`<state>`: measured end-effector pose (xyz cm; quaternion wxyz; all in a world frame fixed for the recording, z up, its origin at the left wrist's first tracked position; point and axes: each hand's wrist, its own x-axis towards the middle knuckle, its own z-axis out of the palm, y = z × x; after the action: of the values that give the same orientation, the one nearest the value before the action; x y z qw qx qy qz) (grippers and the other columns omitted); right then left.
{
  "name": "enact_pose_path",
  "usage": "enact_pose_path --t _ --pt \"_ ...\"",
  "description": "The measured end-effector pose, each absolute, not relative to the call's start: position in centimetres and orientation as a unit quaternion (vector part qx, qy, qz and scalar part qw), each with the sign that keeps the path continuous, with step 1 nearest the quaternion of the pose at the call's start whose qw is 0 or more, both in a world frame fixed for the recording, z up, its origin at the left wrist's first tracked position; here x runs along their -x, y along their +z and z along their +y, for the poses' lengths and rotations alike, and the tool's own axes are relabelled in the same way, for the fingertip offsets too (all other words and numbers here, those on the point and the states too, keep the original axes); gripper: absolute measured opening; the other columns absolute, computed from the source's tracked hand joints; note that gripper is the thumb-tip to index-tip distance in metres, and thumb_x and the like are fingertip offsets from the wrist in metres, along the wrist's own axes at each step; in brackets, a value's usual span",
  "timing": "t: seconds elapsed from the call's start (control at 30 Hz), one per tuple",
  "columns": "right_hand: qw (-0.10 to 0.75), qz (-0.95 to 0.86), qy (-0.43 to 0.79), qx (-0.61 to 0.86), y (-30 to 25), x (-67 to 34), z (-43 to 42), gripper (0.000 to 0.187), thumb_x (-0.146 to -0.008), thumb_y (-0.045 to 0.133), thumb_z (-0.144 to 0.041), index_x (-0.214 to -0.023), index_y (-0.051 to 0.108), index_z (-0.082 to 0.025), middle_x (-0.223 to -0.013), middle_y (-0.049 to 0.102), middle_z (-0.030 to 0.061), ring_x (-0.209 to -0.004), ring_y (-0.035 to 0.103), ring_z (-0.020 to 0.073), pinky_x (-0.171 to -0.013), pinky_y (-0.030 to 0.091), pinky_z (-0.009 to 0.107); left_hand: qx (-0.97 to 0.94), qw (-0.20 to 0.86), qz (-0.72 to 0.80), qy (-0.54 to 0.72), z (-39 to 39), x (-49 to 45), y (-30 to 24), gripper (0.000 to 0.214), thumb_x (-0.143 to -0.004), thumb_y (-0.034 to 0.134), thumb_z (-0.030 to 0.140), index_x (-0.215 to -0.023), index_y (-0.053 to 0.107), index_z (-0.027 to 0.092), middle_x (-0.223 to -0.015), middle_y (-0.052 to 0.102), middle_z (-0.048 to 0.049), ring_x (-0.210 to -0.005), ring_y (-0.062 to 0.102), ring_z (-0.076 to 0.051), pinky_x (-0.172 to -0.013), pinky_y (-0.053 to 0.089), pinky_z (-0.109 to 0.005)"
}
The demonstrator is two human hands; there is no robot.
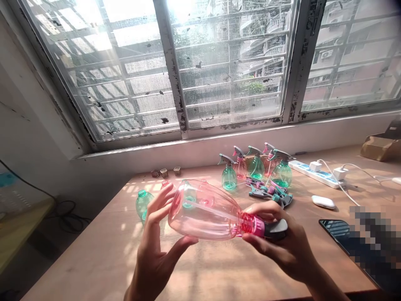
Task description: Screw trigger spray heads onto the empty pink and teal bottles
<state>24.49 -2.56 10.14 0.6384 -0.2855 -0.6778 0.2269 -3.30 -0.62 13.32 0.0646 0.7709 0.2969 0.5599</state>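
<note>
A clear pink spray bottle (203, 211) lies sideways in the air above the wooden table (103, 255). My left hand (156, 246) cups its base, thumb below and fingers over the rim. My right hand (278, 242) wraps round the pink collar and grey trigger head (275, 229) at the neck. Both hands are closed on the bottle. A thin tube shows inside the body.
Several finished green and pink spray bottles (257, 167) stand by the window, with loose trigger heads (269, 193) before them. Empty bottles (143, 203) sit at left. A power strip (313, 170) with chargers, a white case (323, 202) and a phone (336, 230) lie at right, and a cardboard box (380, 146) is at far right.
</note>
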Motion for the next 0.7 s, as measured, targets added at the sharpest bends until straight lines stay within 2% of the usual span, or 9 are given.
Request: enact_pose_path --t 0.1,0.17,0.27,0.33,0.4,0.57,0.7 --pt "0.647 -0.651 0.256 0.303 10.09 -24.75 -2.65 0.023 -0.095 0.086 -0.034 -0.113 0.072 -0.030 -0.074 0.072 -0.0036 -0.052 0.059 0.0126 -0.045 0.051 0.018 -0.771 0.016 0.287 0.569 -0.61 2.93 13.48 0.053 -0.099 0.079 0.023 -0.147 0.058 0.032 -0.164 0.054 -0.0116 -0.161 0.042 -0.033 -0.130 0.040 -0.060" --pt "0.647 -0.652 0.253 0.305 10.18 -24.84 -2.73 0.022 -0.096 0.085 -0.033 -0.113 0.072 -0.030 -0.075 0.074 -0.0035 -0.052 0.060 0.0127 -0.045 0.051 0.018 -0.775 0.008 0.287 0.563 -0.61 2.95 13.39 0.059 -0.096 0.083 0.025 -0.149 0.056 0.032 -0.165 0.052 -0.0126 -0.161 0.042 -0.034 -0.130 0.040 -0.061" --pt "0.636 -0.682 0.216 0.289 10.39 -24.78 -2.79 0.026 -0.097 0.082 -0.025 -0.118 0.068 -0.032 -0.074 0.073 -0.0048 -0.050 0.064 0.0132 -0.046 0.055 0.019 -0.778 0.032 0.301 0.551 -0.65 3.28 13.07 0.074 -0.091 0.087 0.046 -0.154 0.051 0.031 -0.167 0.049 -0.0162 -0.163 0.036 -0.040 -0.131 0.035 -0.066" --pt "0.621 -0.716 0.162 0.276 10.49 -24.66 -2.78 0.032 -0.096 0.081 -0.020 -0.121 0.065 -0.032 -0.077 0.074 -0.0042 -0.051 0.067 0.0142 -0.048 0.057 0.021 -0.770 0.062 0.309 0.554 -0.68 3.47 12.88 0.075 -0.092 0.078 0.063 -0.154 0.052 0.030 -0.168 0.048 -0.0176 -0.164 0.033 -0.042 -0.131 0.033 -0.068" --pt "0.600 -0.745 0.103 0.272 10.51 -24.54 -2.72 0.035 -0.096 0.079 -0.016 -0.123 0.062 -0.031 -0.083 0.076 -0.0016 -0.054 0.069 0.0156 -0.050 0.059 0.023 -0.760 0.090 0.320 0.558 -0.69 3.51 12.78 0.067 -0.097 0.067 0.069 -0.150 0.056 0.030 -0.169 0.046 -0.0164 -0.165 0.032 -0.042 -0.131 0.034 -0.068" --pt "0.577 -0.769 0.041 0.272 10.28 -24.38 -2.34 0.036 -0.096 0.074 -0.011 -0.125 0.061 -0.030 -0.087 0.078 0.0017 -0.059 0.073 0.0177 -0.053 0.061 0.025 -0.735 0.121 0.368 0.556 -0.46 3.25 12.81 0.035 -0.107 0.063 0.049 -0.137 0.064 0.031 -0.172 0.045 -0.0115 -0.164 0.034 -0.041 -0.129 0.034 -0.070" --pt "0.619 -0.722 0.119 0.285 10.04 -24.35 -2.13 0.031 -0.095 0.080 -0.018 -0.120 0.066 -0.030 -0.082 0.078 -0.0017 -0.055 0.071 0.0156 -0.052 0.060 0.022 -0.746 0.121 0.351 0.553 -0.36 3.22 12.86 0.040 -0.104 0.070 0.046 -0.141 0.063 0.033 -0.172 0.044 -0.0126 -0.163 0.035 -0.041 -0.129 0.035 -0.071"
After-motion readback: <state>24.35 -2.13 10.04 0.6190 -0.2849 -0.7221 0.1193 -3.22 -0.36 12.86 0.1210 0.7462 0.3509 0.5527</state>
